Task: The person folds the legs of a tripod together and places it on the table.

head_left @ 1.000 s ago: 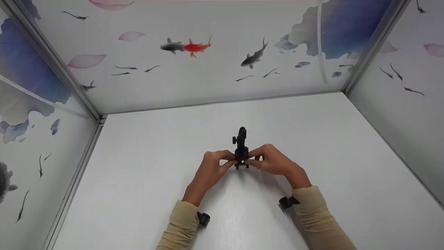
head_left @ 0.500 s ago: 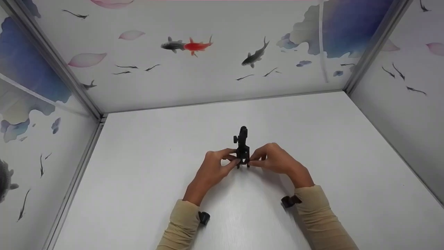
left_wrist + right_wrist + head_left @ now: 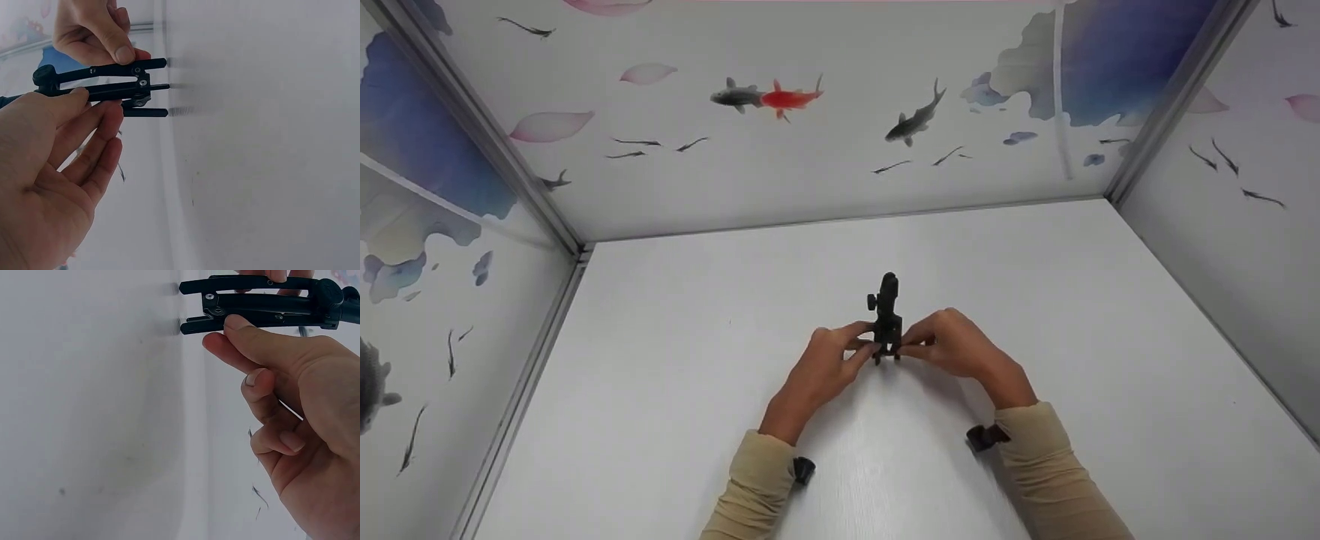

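A small black tripod (image 3: 888, 300) stands upright on the white table, its legs nearly folded together. A round knob juts from its left side. My left hand (image 3: 817, 375) pinches one leg between thumb and fingers. From the other side, my right hand (image 3: 960, 346) pinches another leg near its foot. In the left wrist view, the tripod's legs (image 3: 101, 70) and their short braces show, with the feet just at the table surface. The right wrist view has the right thumb (image 3: 242, 325) pressed on a leg low down; its other fingers are loosely curled.
The white table (image 3: 697, 300) is enclosed by pale walls (image 3: 810, 172) painted with fish, petals and blue leaves. Metal posts (image 3: 559, 217) mark the corners. Each cuffed wrist carries a small black camera (image 3: 981, 437).
The right thumb and forefinger have drawn closer together, low on the tripod's leg. The left hand keeps its pinch. The tripod has stayed nearly in place.
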A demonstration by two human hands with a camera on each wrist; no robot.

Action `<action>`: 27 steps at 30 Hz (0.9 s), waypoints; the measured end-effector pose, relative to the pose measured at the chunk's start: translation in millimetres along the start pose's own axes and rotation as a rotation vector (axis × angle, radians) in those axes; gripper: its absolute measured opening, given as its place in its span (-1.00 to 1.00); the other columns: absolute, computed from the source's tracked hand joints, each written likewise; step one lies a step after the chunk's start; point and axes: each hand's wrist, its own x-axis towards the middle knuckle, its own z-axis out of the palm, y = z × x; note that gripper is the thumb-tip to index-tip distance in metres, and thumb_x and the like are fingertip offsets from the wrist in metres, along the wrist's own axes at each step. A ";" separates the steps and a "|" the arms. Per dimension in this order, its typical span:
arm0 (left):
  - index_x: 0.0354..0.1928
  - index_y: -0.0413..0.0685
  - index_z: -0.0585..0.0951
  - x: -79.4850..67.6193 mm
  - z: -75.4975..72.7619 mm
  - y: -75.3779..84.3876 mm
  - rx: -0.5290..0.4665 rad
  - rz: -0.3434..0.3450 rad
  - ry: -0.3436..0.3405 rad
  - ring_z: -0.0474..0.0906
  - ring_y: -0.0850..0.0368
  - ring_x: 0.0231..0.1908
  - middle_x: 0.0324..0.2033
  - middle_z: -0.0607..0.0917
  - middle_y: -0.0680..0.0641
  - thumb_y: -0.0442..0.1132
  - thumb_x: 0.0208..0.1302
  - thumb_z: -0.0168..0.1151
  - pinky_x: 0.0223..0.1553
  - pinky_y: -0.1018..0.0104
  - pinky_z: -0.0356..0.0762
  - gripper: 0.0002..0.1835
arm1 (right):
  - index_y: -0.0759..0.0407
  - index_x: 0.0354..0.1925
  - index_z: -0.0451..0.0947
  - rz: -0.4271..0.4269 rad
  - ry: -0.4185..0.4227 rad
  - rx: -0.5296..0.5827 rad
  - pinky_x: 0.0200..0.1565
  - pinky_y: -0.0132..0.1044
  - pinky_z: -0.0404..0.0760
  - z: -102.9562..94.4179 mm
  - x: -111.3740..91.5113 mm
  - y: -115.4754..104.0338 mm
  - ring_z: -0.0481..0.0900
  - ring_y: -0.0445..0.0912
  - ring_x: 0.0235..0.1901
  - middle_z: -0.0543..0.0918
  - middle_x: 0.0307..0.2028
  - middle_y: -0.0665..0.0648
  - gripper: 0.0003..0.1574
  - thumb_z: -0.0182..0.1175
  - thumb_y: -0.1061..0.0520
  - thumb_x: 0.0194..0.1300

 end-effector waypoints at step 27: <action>0.18 0.25 0.63 -0.9 -1.7 2.0 -0.015 -0.071 -0.008 0.69 0.05 0.04 -0.22 0.83 0.11 -0.07 0.42 0.26 0.13 0.08 0.46 -0.67 | 0.00 -0.21 0.83 0.077 -0.066 0.036 -0.38 -0.27 0.61 0.1 -0.4 -11.5 0.75 -0.18 -0.47 0.82 -0.41 -0.04 -0.87 0.35 0.09 0.33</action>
